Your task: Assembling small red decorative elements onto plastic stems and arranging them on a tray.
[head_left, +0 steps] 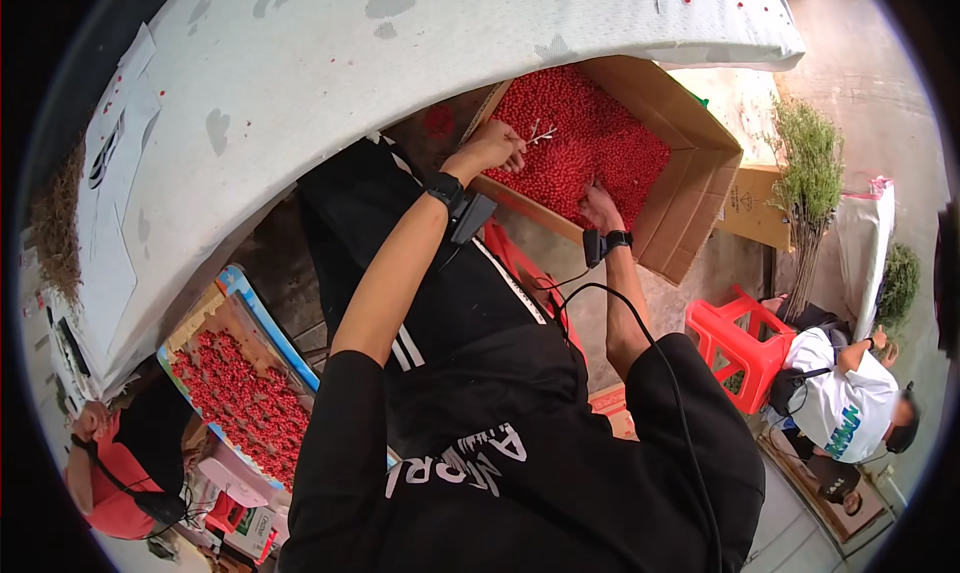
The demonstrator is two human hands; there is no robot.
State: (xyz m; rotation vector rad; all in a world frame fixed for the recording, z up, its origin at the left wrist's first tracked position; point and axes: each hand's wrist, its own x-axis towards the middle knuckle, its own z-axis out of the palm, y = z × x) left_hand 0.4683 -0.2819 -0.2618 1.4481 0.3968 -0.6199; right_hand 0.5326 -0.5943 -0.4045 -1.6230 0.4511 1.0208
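The cardboard box [700,188] stands in front of the person, close by the edge of the surface [300,83] with the pale patterned cover, probably so that both hands can reach inside without stretching. Its walls are useful there: the red berries [565,113] are small, round and loose, and without this border they would easily roll away. The left hand [492,145] is over the near left side of the box, and its grip seems to be pinching a pale branched twig [541,133] by its lower end, between thumb and fingers; in this manner the thin branches point outward above the berries and are not crushed in the palm. The right hand [600,207] is lower, with its fingertips among the berries by the near wall; whether this grip is spread or pressed together I cannot tell, because the fingers are partly hidden. Red plastic legs [515,263] show below the box, and perhaps they belong to a stool which lifts it to a comfortable height. At left, more red berries lie in a blue-rimmed tray [262,318], maybe kept apart so the two lots are not mixed.
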